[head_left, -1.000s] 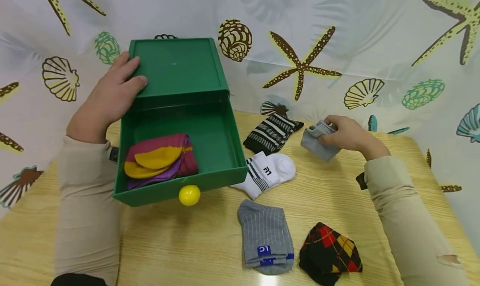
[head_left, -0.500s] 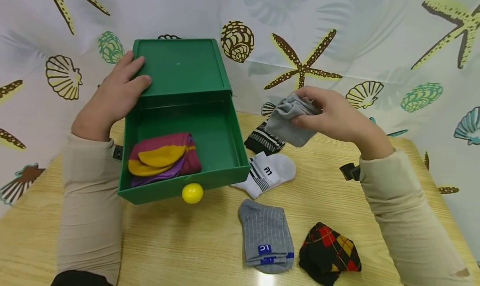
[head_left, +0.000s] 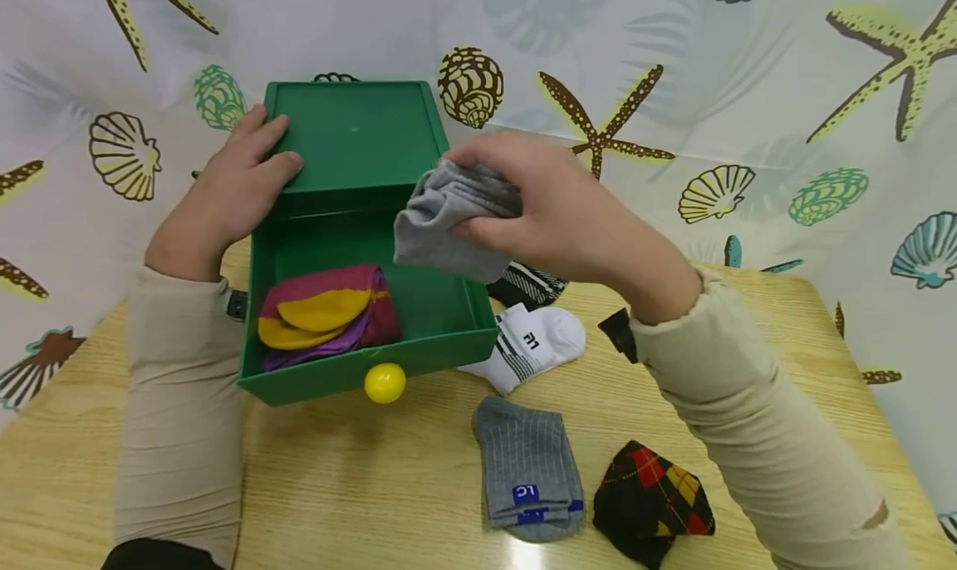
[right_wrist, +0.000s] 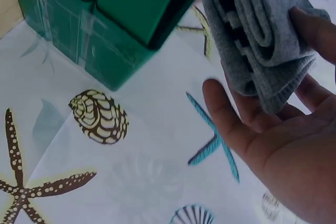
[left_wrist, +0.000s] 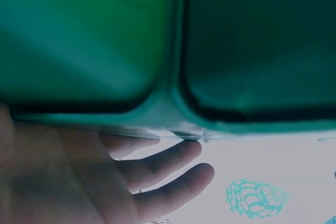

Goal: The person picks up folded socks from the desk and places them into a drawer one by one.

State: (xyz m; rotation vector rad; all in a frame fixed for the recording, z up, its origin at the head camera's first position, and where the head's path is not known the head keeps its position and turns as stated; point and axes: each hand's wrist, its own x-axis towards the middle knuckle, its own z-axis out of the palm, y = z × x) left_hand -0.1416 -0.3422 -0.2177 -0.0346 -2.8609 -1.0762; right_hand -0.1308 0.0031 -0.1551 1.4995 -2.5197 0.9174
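Observation:
In the head view my right hand pinches a folded grey sock bundle between thumb and fingers. It hangs above the right part of an open drawer of a green box. The right wrist view shows the layered folds of the same grey socks. My left hand lies along the box's left side with its fingers extended, touching it. Inside the drawer, on its left, sit folded maroon, yellow and purple socks. A yellow ball knob is on the drawer's front.
Right of the drawer, on the wooden table, lie striped black socks, partly hidden, and white socks. Closer to me are ribbed grey socks and argyle socks. A shell-patterned cloth hangs behind.
My right hand has lifted the grey sock bundle off the table and carried it left, over the striped socks, to the drawer. My left hand stays at the box's side.

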